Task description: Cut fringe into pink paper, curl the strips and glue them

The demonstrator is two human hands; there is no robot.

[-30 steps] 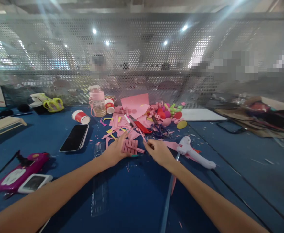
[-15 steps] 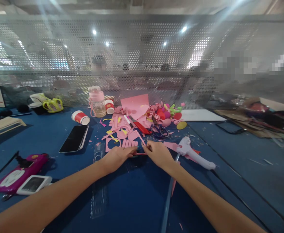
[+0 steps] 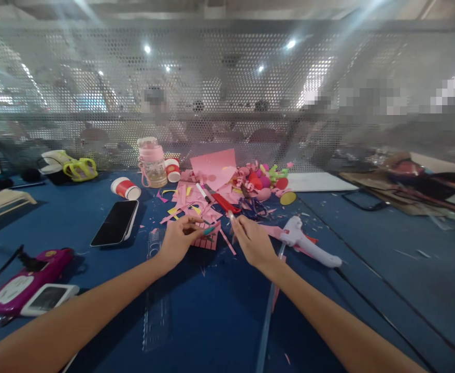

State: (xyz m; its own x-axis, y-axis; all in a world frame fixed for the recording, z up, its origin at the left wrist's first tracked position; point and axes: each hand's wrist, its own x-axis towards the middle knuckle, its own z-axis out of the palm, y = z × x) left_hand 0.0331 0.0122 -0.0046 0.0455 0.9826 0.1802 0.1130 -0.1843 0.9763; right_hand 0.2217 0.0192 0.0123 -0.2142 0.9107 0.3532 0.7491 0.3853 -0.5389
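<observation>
Hard to make out what's pinched in the left hand: its fingers curl closed around something small, with a teal tip poking out at 3 o'clock. The right hand grips a thin stick, partly hidden by the fingers, so can't tell what it is. Both forearms stretch forward over the blue table. The slotted pink paper lies between the hands. A white glue gun sits at 3 o'clock of the right hand, a phone at 9 o'clock of the left.
</observation>
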